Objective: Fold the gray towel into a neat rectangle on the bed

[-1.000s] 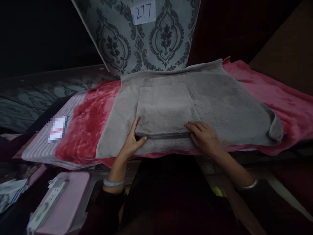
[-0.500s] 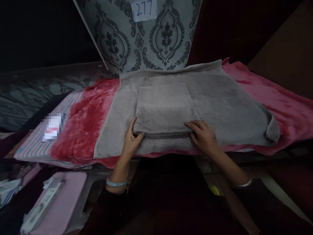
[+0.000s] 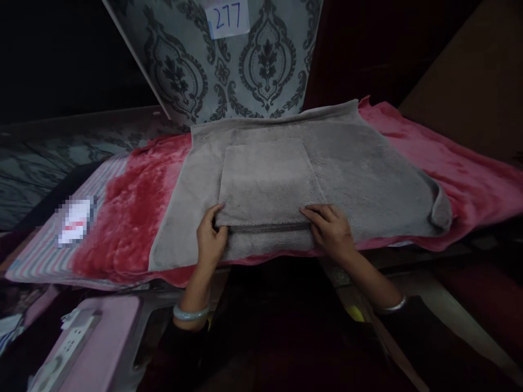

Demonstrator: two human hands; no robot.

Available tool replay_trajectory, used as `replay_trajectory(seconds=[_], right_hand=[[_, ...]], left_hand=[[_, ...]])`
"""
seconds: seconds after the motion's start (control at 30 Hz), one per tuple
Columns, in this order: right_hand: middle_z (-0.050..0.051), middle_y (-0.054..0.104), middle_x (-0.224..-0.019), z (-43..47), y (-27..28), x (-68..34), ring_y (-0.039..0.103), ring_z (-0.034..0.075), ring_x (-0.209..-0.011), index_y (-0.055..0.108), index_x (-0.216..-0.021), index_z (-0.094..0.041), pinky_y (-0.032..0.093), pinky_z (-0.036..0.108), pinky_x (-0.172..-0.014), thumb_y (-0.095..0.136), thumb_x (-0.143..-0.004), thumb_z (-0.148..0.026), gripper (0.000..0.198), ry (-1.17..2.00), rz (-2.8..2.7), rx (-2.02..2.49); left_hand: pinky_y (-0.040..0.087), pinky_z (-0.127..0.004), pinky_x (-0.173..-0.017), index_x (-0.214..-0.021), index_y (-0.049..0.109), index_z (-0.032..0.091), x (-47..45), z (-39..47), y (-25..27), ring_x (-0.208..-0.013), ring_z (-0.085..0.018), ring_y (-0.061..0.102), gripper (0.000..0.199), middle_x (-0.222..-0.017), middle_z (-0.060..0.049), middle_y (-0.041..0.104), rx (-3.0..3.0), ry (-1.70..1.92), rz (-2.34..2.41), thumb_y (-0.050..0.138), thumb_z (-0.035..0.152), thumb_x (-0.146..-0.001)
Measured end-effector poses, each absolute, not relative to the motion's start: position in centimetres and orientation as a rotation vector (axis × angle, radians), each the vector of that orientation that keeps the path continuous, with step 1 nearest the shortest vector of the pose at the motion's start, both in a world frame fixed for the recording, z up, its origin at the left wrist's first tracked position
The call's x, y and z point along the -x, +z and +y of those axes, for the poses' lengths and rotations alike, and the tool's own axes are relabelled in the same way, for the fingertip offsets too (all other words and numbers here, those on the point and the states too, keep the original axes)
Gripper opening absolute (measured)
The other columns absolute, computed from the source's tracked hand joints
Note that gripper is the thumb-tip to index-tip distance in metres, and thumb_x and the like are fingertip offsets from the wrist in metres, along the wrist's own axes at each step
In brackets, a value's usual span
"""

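A folded grey towel [image 3: 263, 179] lies flat as a square in layers on a larger spread grey cloth [image 3: 347, 158]. My left hand [image 3: 211, 237] is closed on its near left corner, thumb at the front edge and fingers at the left side. At the near right corner, my right hand [image 3: 330, 228] pinches the front edge, its fingers over the top and the thumb low in front. Both wrists wear a bangle.
Beneath the grey cloth is a red and pink plush blanket [image 3: 131, 212], with a striped cloth [image 3: 44, 256] at the left end. A pink board [image 3: 110, 337] with a white power strip [image 3: 67, 348] is lower left. Behind stands a patterned panel [image 3: 265, 65] with a paper marked 277 [image 3: 227, 19].
The whole scene has shifted slightly left in view. My left fingers have curled in closer at the towel's corner. The folded towel lies in the same place on the cloth.
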State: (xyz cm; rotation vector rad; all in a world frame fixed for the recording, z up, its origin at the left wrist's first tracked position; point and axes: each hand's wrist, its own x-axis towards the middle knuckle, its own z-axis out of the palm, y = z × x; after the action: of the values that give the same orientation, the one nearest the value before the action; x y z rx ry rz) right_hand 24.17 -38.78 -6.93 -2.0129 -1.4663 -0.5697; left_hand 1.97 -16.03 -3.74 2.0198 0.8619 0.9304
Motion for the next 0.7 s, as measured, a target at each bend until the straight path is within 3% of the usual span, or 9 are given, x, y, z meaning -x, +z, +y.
replay_trajectory(seconds=[0.1, 0.23, 0.5, 0.7], right_hand=[[0.011, 0.069, -0.116, -38.7, -6.8, -24.1, 0.060, 0.028, -0.103, 0.069, -0.129, -0.022, 0.052, 0.045, -0.089, 0.049, -0.091, -0.007, 0.046, -0.570, -1.469, 2.005], [0.011, 0.067, -0.128, -38.8, -7.2, -24.1, 0.059, 0.029, -0.112, 0.065, -0.135, -0.023, 0.052, 0.048, -0.093, 0.050, -0.090, -0.007, 0.050, -0.573, -1.427, 1.976], [0.009, 0.070, -0.128, -38.8, -7.9, -24.4, 0.062, 0.029, -0.108, 0.068, -0.133, -0.026, 0.051, 0.053, -0.097, 0.051, -0.089, -0.010, 0.049, -0.480, -1.384, 1.943], [0.010, 0.061, -0.142, -39.8, -7.3, -25.0, 0.054, 0.031, -0.131, 0.073, -0.123, -0.024, 0.042, 0.053, -0.111, 0.057, -0.088, -0.027, 0.038, -0.286, -1.146, 1.789]], left_hand=[[0.054, -0.033, -0.083, -0.131, 0.063, 0.021, -1.7, -15.9, -3.9, -0.090, -0.022, 0.068, 0.059, -0.107, -0.004, 0.074, -2.199, 0.961, 0.876, 0.058, 0.018, -0.073], [0.051, -0.037, -0.100, -0.126, 0.067, 0.020, -1.6, -15.8, -4.5, -0.110, -0.024, 0.067, 0.056, -0.121, -0.006, 0.073, -2.374, 1.033, 0.782, 0.048, 0.014, -0.074], [0.053, -0.039, -0.096, -0.125, 0.070, 0.019, -1.7, -15.7, -5.0, -0.101, -0.025, 0.068, 0.060, -0.106, -0.008, 0.075, -2.419, 0.968, 0.839, 0.044, 0.012, -0.071], [0.054, -0.033, -0.079, -0.139, 0.061, 0.021, -0.6, -14.6, -3.1, -0.087, -0.022, 0.066, 0.072, -0.101, -0.004, 0.072, -2.053, 0.717, 0.867, 0.058, 0.020, -0.067]])
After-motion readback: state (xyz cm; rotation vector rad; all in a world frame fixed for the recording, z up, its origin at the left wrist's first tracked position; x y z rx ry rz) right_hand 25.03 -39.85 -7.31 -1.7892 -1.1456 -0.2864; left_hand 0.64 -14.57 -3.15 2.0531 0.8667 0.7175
